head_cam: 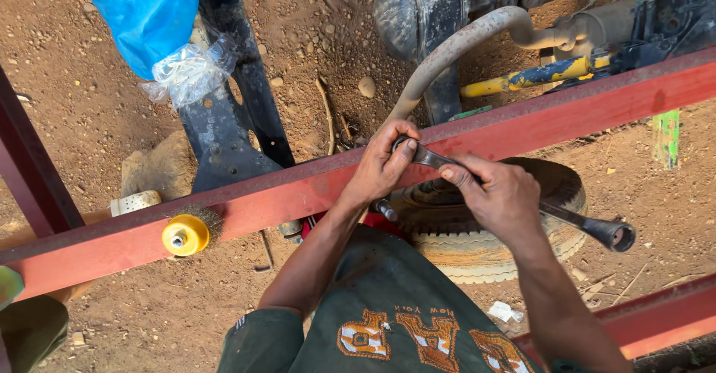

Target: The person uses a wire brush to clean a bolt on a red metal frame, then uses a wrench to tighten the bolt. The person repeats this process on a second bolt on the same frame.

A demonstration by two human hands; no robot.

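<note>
A red beam (298, 190) runs slantwise across the view, from low at one end to high at the other, and everything else is placed against it. Beneath its middle, on the dirt, lies a worn tyre (492, 242), partly hidden by the person's arms. Beyond the beam, farther from the person, sit a dark axle housing (418, 7) and a dusty curved pipe (462, 41) that bends down to meet the beam's far edge. A blue bag (145, 11) with clear plastic tied at its end hangs over the ground well past the beam's lower stretch. A yellow wire brush wheel (186, 233) sits against the beam's near face, toward its low end.

On the beam's middle, the left hand (384, 164) presses down, its fingers curled over the ring end of a spanner (522, 194). The right hand (503, 198) is clenched around the spanner's shaft just on the near side of the beam. The spanner slopes away from the beam over the tyre, its free socket end sticking out past the right hand. A bolt (385, 209) pokes out under the beam, just beside the left wrist.
</note>
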